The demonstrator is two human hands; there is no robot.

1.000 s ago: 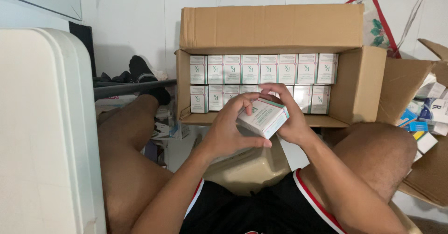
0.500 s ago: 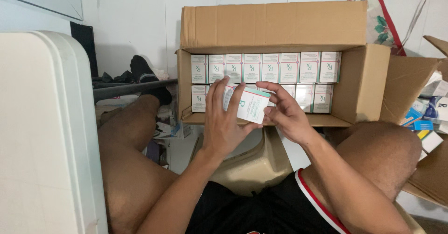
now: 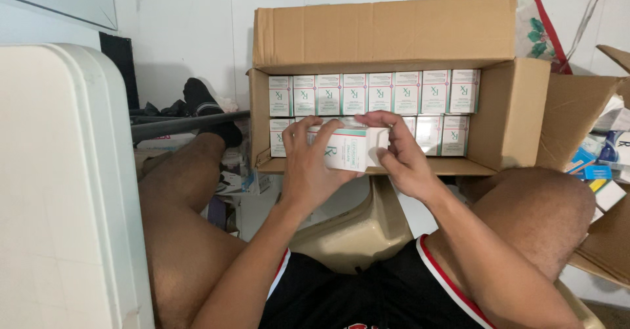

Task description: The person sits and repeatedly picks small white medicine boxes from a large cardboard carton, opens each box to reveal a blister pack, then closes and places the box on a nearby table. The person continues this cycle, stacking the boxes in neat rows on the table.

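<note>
Head view, looking down at a seated person's lap. At centre frame the left hand (image 3: 308, 171) and the right hand (image 3: 401, 158) together grip a small white carton (image 3: 346, 148) with a teal edge; the left hand's fingers are wrapped over its left end and the right hand's fingers are closed on its right end and top, so both hands are clamped on the carton. The carton is held lying on its side, at the front lip of an open cardboard box (image 3: 512, 115) in the upper centre of the frame, in front of the box's nearer row.

The cardboard box lies with its opening toward the camera, its upper flap (image 3: 384, 33) folded back above it. Inside stand packed cartons (image 3: 367, 92) of the same white-and-teal kind, upright and touching side by side, in two rows: a full far row across the box's width, and a nearer row partly hidden by the hands.

At the right edge of the frame a second cardboard box (image 3: 590, 106) holds loose mixed packages (image 3: 600, 171) in blue, yellow and white. A white table edge (image 3: 59, 191) fills the left of the frame. A beige plastic stool (image 3: 357, 227) shows between the knees at lower centre.
</note>
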